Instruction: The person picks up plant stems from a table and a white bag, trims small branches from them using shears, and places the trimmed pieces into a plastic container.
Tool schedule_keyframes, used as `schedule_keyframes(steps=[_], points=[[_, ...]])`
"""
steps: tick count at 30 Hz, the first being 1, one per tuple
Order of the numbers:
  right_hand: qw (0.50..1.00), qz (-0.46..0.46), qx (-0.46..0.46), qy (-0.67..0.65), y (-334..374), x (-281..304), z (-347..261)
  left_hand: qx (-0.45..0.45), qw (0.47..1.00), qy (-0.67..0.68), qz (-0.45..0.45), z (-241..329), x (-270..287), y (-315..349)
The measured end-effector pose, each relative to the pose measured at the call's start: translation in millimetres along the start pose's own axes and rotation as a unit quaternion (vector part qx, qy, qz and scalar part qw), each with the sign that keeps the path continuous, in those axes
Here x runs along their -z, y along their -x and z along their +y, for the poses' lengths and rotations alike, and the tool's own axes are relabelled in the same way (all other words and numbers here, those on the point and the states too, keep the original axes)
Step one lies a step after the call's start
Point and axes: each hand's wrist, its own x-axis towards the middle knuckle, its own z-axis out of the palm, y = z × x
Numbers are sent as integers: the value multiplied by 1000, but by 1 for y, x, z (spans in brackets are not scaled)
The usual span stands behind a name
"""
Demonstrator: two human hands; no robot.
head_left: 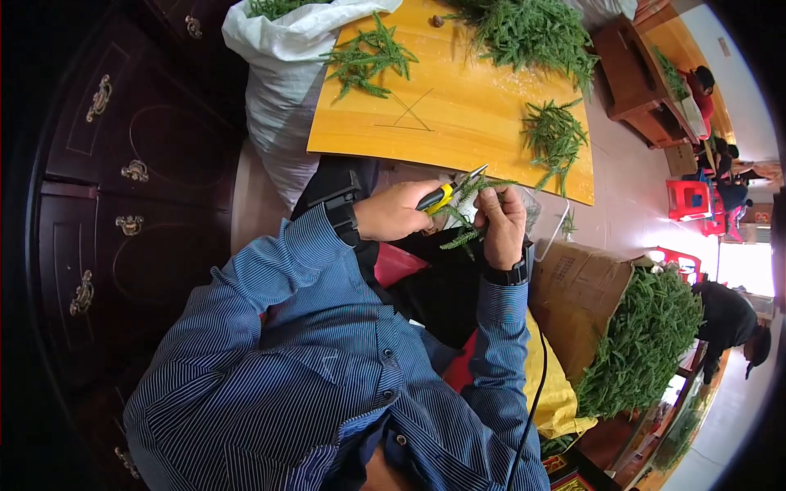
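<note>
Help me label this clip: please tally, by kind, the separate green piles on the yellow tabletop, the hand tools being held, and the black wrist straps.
Green piles: 3
Yellow-and-black pliers, held in the left hand: 1
Black wrist straps: 2
Total: 6

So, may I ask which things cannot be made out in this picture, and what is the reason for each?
In the head view:
Rear end of the yellow-and-black hand tool: covered by the left hand.
Whether its tips touch the green sprig in the right hand: too small to tell.
Top of the white sack: cut off by the upper edge.
Inside of the cardboard box: hidden by green branches.
Distant people: too small and blurred.
</note>
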Motion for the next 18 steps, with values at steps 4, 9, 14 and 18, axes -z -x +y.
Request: schedule_keyframes(steps=[4, 9, 14, 18], points=[[1000, 8, 16, -13, 1, -4, 2, -2, 999, -35, -7, -1, -2, 0], [1000, 18, 22, -9, 3, -10, 3, -64, 996, -56, 12, -6, -8, 3], [999, 18, 36, 3, 3, -13, 2, -79, 995, -42, 32, -2, -11, 3], [999, 14, 33, 1, 4, -12, 1, -65, 997, -34, 25, -6, -14, 3]])
